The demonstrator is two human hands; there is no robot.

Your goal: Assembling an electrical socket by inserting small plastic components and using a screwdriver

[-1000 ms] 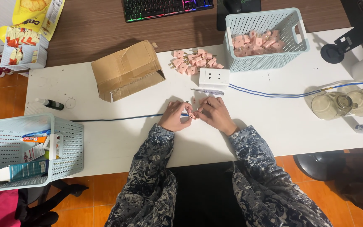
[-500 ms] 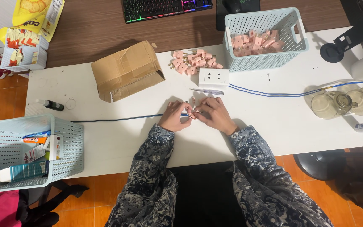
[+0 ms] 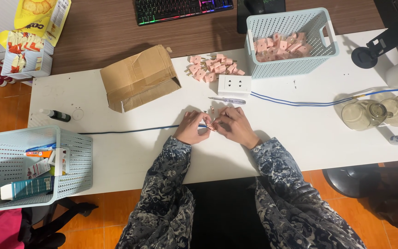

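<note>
- The left hand [image 3: 192,127] has its fingers curled in tight. They pinch the end of a thin blue cable [image 3: 130,130] that runs off to the left across the white table [image 3: 153,157].
- The right hand [image 3: 236,127] is curled in too. Its fingertips meet the left fingertips, and they pinch the bare reddish wire ends [image 3: 212,125] of the cable between them.
- The wire ends are too small to see clearly.
- Just past the fingers lies a small screwdriver [image 3: 227,100] with a clear handle.
- A bit farther out sits a white wall socket [image 3: 234,85], and next to it a pile of pink plugs [image 3: 213,68].
- Beyond the right fingers stands a pale blue basket [image 3: 318,60] with more pink plugs inside.
- A blue and white cable [image 3: 300,100] runs from near the socket off to the right, toward two glass jars [image 3: 383,113].
- Up and left of the fingers lies an open cardboard box [image 3: 137,78].
- Far to the left sits another pale blue basket [image 3: 74,161] with tubes and small boxes in it, and a small dark bottle [image 3: 57,115] lies near it.
- Behind the white table is a brown desk [image 3: 102,32] with a keyboard [image 3: 183,8] that glows in many colours.
- The floor [image 3: 97,221] has orange tiles.
</note>
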